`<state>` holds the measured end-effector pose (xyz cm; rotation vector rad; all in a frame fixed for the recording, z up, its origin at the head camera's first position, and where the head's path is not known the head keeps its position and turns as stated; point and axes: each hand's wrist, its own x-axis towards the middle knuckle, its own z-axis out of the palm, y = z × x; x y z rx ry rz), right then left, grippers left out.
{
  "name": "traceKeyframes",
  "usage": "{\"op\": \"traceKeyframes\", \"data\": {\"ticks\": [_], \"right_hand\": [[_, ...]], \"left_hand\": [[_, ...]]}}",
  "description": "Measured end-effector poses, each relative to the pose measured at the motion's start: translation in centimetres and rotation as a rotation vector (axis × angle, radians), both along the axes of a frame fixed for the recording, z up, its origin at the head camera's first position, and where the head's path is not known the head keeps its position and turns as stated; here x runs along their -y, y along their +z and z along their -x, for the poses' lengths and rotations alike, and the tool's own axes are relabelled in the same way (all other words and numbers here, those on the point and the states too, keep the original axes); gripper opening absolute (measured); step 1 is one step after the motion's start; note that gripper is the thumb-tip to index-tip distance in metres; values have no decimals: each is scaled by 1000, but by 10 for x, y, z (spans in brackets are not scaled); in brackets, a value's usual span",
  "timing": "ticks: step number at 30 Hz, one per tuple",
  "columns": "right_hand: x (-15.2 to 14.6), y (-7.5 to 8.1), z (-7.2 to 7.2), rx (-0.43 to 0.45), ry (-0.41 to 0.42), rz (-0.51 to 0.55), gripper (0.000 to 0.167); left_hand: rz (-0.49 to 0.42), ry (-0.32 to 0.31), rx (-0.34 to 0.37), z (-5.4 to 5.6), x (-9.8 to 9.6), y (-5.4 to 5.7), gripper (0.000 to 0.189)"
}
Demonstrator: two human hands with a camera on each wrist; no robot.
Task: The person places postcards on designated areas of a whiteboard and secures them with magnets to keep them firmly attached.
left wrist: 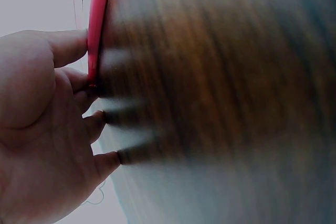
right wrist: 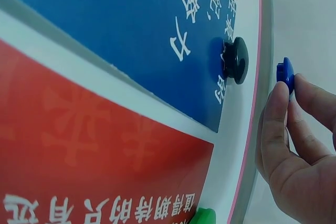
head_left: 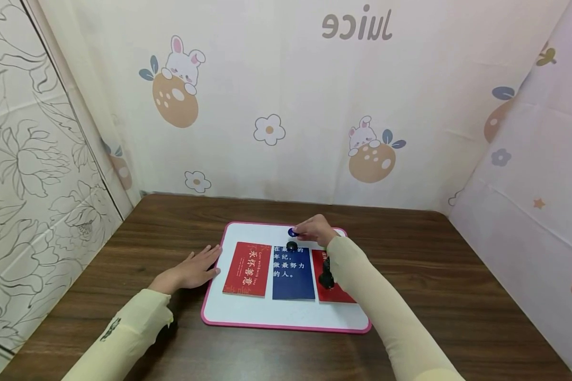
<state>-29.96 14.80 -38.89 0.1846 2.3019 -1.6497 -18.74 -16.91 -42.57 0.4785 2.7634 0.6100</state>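
A small whiteboard (head_left: 248,313) with a pink rim lies on the wooden table, bearing three cards in a row. My right hand (head_left: 316,230) pinches a blue round magnet (right wrist: 286,73) between thumb and fingers, over the board's far edge. Just below it, a black magnet (right wrist: 239,60) sits at the top of the blue card (head_left: 293,286). A red card (head_left: 248,270) lies to the left; another red card (right wrist: 105,135), partly hidden by my right arm in the head view, lies to the right. My left hand (head_left: 197,269) touches the board's left rim with fingers spread.
A green magnet (right wrist: 203,216) shows at the edge of the right red card in the right wrist view. Brown tabletop (head_left: 434,275) surrounds the board. Behind it hangs a pale curtain (head_left: 286,159) printed with rabbits and flowers.
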Motion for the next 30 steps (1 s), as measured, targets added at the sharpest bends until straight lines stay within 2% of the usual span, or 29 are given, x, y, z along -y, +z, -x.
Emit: {"op": "traceKeyframes", "data": {"ticks": [30], "right_hand": [[28, -2, -5, -12, 44, -13, 19]], "left_hand": [[1, 6, 3, 0, 0, 2, 67]]}}
